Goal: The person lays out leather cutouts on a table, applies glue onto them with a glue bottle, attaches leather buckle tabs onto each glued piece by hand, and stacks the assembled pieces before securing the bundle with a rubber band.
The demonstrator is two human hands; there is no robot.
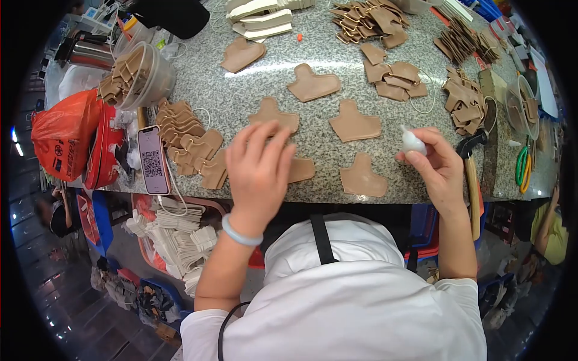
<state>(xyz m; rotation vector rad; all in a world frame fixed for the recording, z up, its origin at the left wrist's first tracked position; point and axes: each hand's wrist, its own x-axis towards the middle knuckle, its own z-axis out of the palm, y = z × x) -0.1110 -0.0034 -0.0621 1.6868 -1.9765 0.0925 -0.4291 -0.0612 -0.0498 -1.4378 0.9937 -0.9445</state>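
Observation:
My right hand (442,168) grips a small white squeeze bottle (413,142) with a thin nozzle pointing up. Fingers stretched out, my left hand (259,171) reaches over the tan leather pieces near the front edge; it partly covers one leather piece (301,171), and its fingertips overlap another leather piece (283,120). Whether they touch is unclear. Between my hands lie two similar flat pieces, an upper leather piece (355,125) and a lower leather piece (363,179). Farther back is one more leather piece (314,83).
Stacked tan pieces with metal rings (186,141) lie left, beside a phone (155,162) and a plastic tub (158,78). A hammer (469,156) rests right, near scissors (524,168). White strips (262,24) and brown piles (370,21) stand at the back.

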